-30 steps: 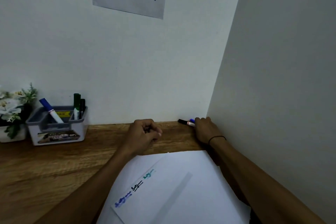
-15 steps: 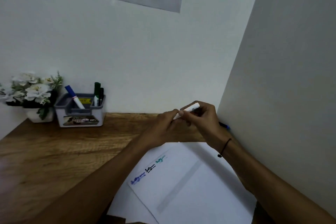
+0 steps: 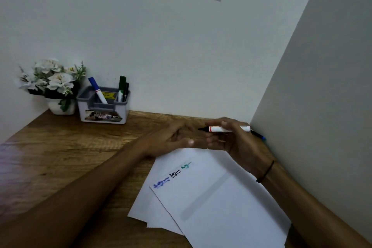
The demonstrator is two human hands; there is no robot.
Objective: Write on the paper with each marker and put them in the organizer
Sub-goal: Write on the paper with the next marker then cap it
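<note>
Gripping a white marker (image 3: 225, 129) with a red band near its exposed dark tip, the right hand (image 3: 235, 141) hovers at centre right of the frame, its fingers (image 3: 216, 141) curled around the barrel so the marker lies roughly level with the tip pointing left. The left hand (image 3: 171, 139) sits just beside it, above the table (image 3: 60, 157), its fingers loosely curled; whether they hold a cap cannot be told. Below both hands, at lower centre, lies the paper (image 3: 221, 197), several white sheets overlapping, with short blue, black and green scribbles near its upper left edge. Another marker (image 3: 259, 136) with a blue end rests on the table against the right wall, behind the right hand. At upper left the grey organizer (image 3: 103, 106) stands by the back wall, holding a blue-capped marker (image 3: 96, 89) leaning in its left compartment and dark green markers (image 3: 122, 87) upright in its right. White flowers (image 3: 50, 80) in a pot stand touching its left side.
</note>
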